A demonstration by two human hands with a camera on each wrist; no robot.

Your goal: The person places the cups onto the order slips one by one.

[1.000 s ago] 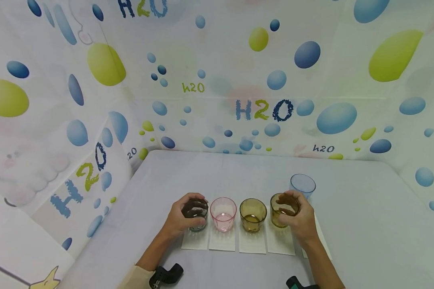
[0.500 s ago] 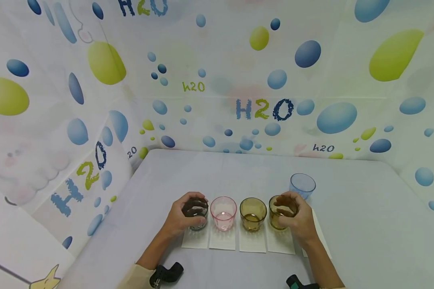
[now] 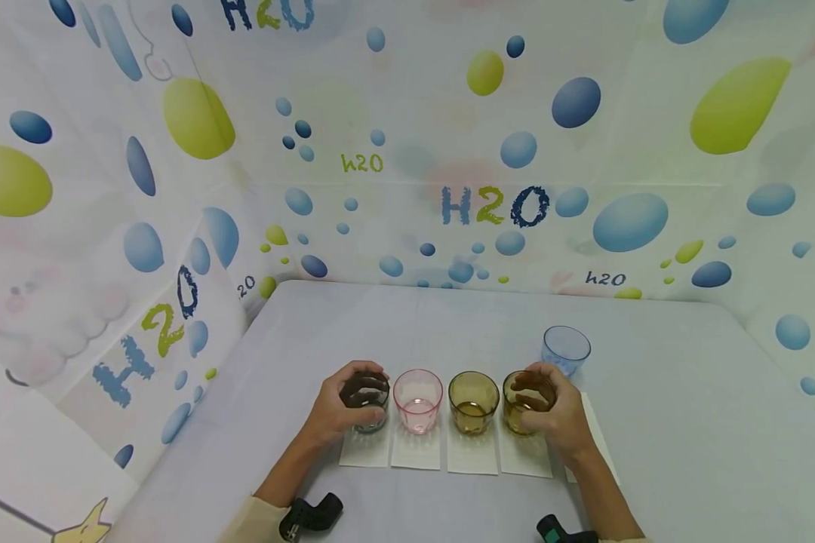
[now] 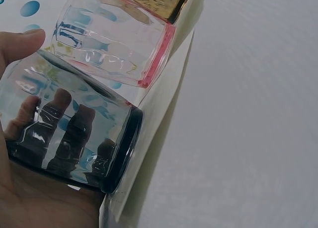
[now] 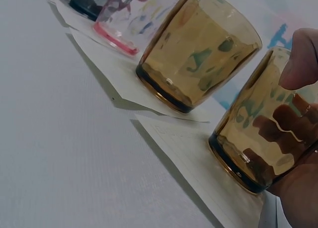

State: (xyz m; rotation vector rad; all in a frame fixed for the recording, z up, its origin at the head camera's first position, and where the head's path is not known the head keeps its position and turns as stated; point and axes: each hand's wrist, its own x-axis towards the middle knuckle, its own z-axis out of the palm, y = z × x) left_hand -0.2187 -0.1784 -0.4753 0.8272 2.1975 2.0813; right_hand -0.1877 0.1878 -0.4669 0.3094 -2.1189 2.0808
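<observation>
A row of glasses stands on white paper strips in the head view. My left hand (image 3: 331, 407) grips a dark grey glass (image 4: 74, 123) at the left end, its fingers showing through the far side. Beside it stands a pink-tinted glass (image 3: 418, 403), which no hand touches. An amber glass (image 3: 474, 407) follows to its right. A second amber glass (image 5: 263, 128) is held by my right hand (image 3: 570, 418), thumb on the near side and fingers behind it. In the right wrist view its base is at the paper.
A light blue glass (image 3: 566, 351) stands behind my right hand. A further paper strip (image 3: 599, 437) lies partly under the right forearm. The white table (image 3: 407, 324) meets a patterned cloth backdrop (image 3: 407, 151) at the back.
My right hand has shifted its amber glass slightly left and nearer the person. The left hand and its grey glass have stayed in place.
</observation>
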